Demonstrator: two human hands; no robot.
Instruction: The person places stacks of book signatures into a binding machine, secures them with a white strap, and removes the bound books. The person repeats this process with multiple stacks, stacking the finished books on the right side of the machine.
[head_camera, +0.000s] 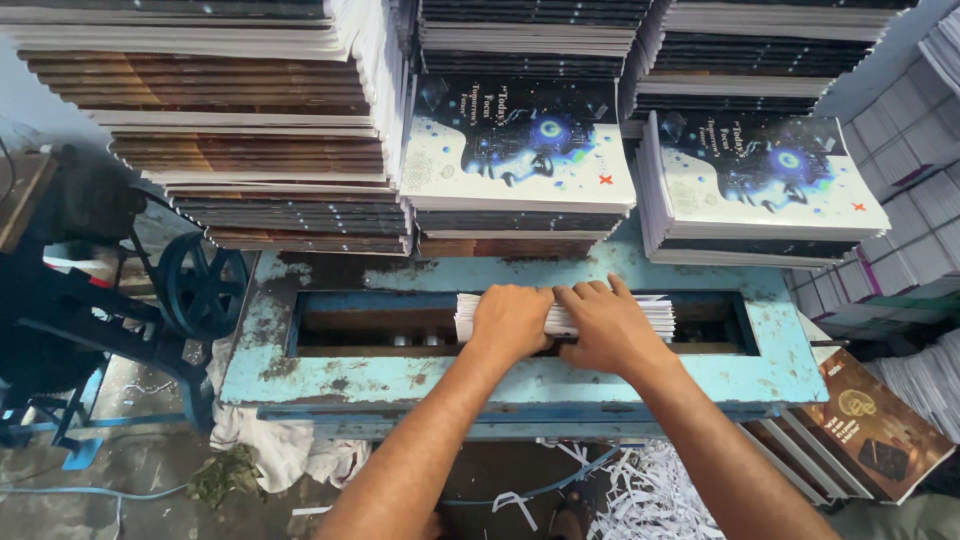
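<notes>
Both of my hands press down on a bundle of white pages (566, 316): my left hand (510, 322) is curled over its left part, fingers bent down out of sight, and my right hand (611, 330) lies flat with fingers together across the right part. That bundle sits on edge in the long slot of a worn blue metal table (390, 378), its paint chipped and rusty. Just behind the slot, stacks of books (520, 150) with dark blue and white covers stand close, and taller piles (250, 120) rise at left. A dark flywheel (200, 285) sits beside the table's left end. Below, paper shreds (650, 495) and a crumpled cloth (285, 445) lie on the grimy floor; brown-covered books (870, 420) lean at right.
</notes>
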